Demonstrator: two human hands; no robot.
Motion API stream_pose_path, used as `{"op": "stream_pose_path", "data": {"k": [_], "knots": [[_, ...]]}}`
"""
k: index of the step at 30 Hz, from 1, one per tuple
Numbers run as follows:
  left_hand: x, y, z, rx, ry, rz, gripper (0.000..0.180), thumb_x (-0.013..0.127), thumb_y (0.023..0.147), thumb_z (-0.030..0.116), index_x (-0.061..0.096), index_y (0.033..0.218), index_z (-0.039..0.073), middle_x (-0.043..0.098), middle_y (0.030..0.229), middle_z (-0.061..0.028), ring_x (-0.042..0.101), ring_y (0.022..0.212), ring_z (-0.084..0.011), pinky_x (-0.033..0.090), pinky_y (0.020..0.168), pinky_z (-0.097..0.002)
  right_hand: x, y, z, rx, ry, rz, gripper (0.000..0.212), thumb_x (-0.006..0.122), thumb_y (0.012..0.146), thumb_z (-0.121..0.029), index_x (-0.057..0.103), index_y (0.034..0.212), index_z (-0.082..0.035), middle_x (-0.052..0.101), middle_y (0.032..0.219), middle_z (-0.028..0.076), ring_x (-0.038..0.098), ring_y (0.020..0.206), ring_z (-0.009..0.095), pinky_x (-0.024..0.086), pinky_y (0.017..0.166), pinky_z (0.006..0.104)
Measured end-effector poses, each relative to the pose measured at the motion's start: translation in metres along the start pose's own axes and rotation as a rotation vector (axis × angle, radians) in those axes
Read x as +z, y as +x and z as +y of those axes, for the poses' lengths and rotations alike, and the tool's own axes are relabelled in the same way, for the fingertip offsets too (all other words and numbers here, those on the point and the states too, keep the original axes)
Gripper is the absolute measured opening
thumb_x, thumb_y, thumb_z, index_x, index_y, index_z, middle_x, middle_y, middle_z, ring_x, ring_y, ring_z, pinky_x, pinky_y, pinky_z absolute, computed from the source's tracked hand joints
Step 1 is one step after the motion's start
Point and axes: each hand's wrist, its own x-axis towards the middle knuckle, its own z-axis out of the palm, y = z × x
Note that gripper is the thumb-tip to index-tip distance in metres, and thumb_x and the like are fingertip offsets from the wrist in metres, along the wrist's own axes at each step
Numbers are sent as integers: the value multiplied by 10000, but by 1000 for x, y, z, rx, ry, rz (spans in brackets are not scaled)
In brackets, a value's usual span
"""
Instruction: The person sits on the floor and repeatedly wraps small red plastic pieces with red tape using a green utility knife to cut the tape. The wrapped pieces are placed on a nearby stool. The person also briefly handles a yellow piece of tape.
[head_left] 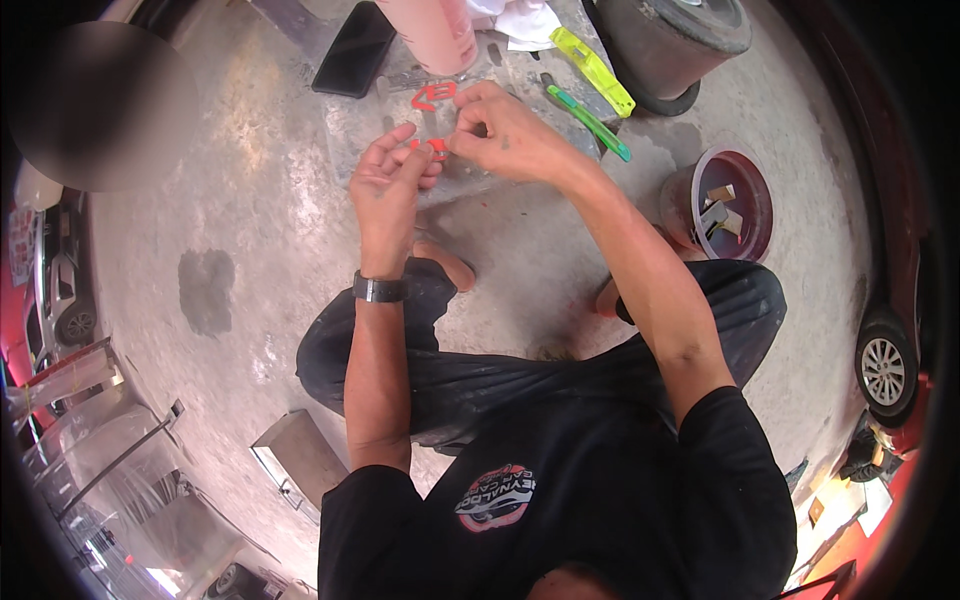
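My left hand (390, 190) has its thumb and fingers closed on a small red piece (438, 146), which looks like a thin cut-out. Close by on the right, my right hand (505, 135) is curled, thumb and forefinger pinched together at the piece's right end. Whatever sits in that pinch is too small to make out. Just beyond my fingers, a red cut-out shape (433, 97) lies on the worn, clear-looking work surface (350, 135). A green cutter knife (590, 120) rests to the right of my right hand.
Behind the work stand a pinkish cup (435, 35) and a black phone (355, 50). At the far right are a yellow-green plastic tool (592, 70), a white cloth (525, 22) and a dark bucket (675, 45). Scraps fill part of a reddish tub (700, 205) beside my right knee.
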Motion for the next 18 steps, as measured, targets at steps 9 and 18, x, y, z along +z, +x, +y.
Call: {"op": "stream_pose_path", "data": {"k": [9,18], "knots": [[1,-1,2,-22,15,-17,318,664,987,91,643,1267,-57,743,939,-104,714,778,-127,566,674,-227,-1,1,-2,38,64,-1,318,724,880,-268,665,797,33,565,1340,229,596,1194,289,473,934,364],[5,0,2,-26,76,-24,349,663,976,72,640,1299,-56,757,944,-103,719,781,-118,562,672,-214,-7,3,-4,91,95,-54,314,719,890,-269,656,784,19,564,1367,186,585,1212,260,451,952,345]]}}
